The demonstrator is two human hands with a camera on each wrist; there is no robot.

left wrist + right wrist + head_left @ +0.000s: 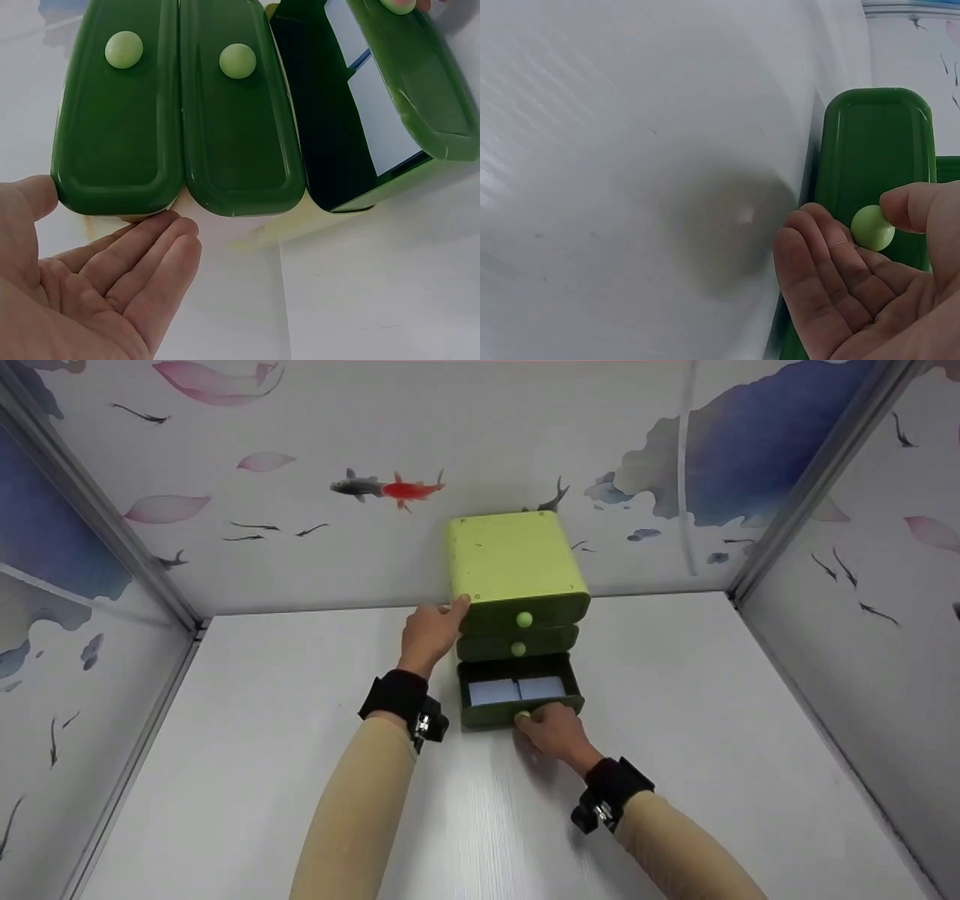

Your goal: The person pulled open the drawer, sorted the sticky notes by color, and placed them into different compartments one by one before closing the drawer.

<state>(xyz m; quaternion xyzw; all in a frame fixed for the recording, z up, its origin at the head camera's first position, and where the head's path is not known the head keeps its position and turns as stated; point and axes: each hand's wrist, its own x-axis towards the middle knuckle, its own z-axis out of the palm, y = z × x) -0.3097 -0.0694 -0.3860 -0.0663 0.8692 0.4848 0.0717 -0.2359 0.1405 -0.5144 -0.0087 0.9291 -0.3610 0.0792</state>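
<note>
A small chest of drawers (514,555) has a lime-green top and dark green drawer fronts with round knobs. Its bottom drawer (478,714) is pulled out, and two pale, flat-topped blocks or boxes (493,691) lie inside side by side. My left hand (433,634) rests against the chest's left side near the upper front corner, thumb touching the top edge and the other fingers nearly straight along the side (112,292). With thumb and forefinger, my right hand (556,730) pinches the bottom drawer's light green knob (872,228); the remaining fingers extend below.
The upper drawer (120,135) and middle drawer (238,135) are closed. Beneath the chest lies a white tabletop (277,735). Behind it stands a white panel (360,555) printed with fish and petals, and similar panels flank the table on both sides.
</note>
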